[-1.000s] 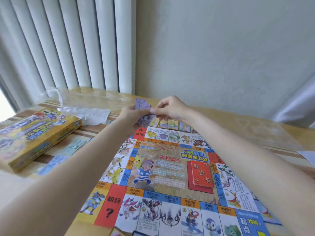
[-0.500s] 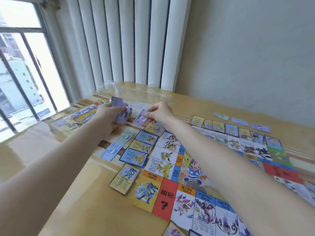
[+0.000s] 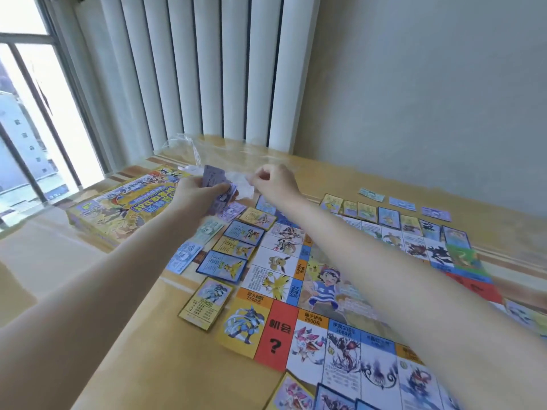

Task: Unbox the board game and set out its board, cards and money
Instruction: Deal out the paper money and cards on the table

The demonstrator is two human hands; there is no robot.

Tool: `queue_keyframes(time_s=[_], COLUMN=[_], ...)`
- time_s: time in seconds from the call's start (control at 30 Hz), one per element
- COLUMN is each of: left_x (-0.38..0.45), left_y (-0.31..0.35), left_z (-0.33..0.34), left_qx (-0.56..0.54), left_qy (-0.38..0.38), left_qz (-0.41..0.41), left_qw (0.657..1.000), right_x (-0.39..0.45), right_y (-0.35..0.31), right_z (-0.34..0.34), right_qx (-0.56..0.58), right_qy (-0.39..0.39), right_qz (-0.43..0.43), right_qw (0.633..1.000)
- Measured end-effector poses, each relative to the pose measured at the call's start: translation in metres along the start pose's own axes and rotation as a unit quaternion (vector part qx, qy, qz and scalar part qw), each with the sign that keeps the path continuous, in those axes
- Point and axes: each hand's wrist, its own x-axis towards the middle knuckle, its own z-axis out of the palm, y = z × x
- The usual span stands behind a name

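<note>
Moved: view has swung left since half a second ago; right hand (image 3: 276, 182) has pulled back from the purple note (image 3: 232, 210), which now lies on the table.
Table: wooden table (image 3: 177, 365) fills the lower frame, window and vertical blinds (image 3: 225, 69) behind it at upper left.
Board: game board (image 3: 340, 294) lies flat, centre to lower right, both forearms crossing above it.
Box: yellow game box (image 3: 118, 214) at centre left, just beyond the left forearm.
Wrap: clear plastic wrap (image 3: 236, 150) at the table's far edge, behind both hands.
Cards: property cards (image 3: 222, 266) in a column along the board's left edge, more in a row along its far edge.
Money: blue and green notes (image 3: 185, 257) left of the card column; three notes at upper right, beyond the far card row.
Left hand: left hand (image 3: 196, 192) closed around a purple note stack (image 3: 213, 180), raised above the table.
Right hand: fingers curled, thumb and forefinger pinched; cannot tell if anything is between them.
</note>
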Motion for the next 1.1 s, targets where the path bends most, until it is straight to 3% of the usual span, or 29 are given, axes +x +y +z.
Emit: queue_keyframes(time_s=[0.1, 0.23, 0.37, 0.57, 0.8, 0.97, 1.1], left_x=[-0.015, -0.053, -0.094, -0.154, -0.207, -0.235, -0.250], left_y=[0.007, 0.012, 0.010, 0.009, 0.006, -0.001, -0.008], left_z=[0.010, 0.024, 0.043, 0.072, 0.102, 0.124, 0.140], left_qx=[0.013, 0.024, 0.051, 0.098, 0.278, 0.274, 0.257], left_qy=[-0.123, -0.263, -0.345, -0.462, -0.526, -0.540, -0.538], left_qz=[-0.029, -0.056, -0.063, -0.061, -0.011, -0.010, -0.018], left_qw=[0.992, 0.963, 0.935, 0.879, 0.804, 0.796, 0.803], right_x=[-0.025, -0.074, -0.130, -0.214, -0.297, -0.350, -0.381], right_y=[-0.011, -0.015, -0.013, -0.009, -0.002, 0.016, 0.031], right_z=[-0.027, -0.066, -0.097, -0.134, -0.159, -0.172, -0.166], right_qx=[0.088, 0.131, 0.097, -0.011, -0.103, -0.049, -0.082], right_qy=[-0.085, -0.139, -0.206, -0.185, -0.201, -0.224, -0.222], right_qz=[0.011, 0.033, 0.063, 0.099, 0.156, 0.227, 0.238], right_qw=[0.992, 0.981, 0.972, 0.978, 0.962, 0.947, 0.942])
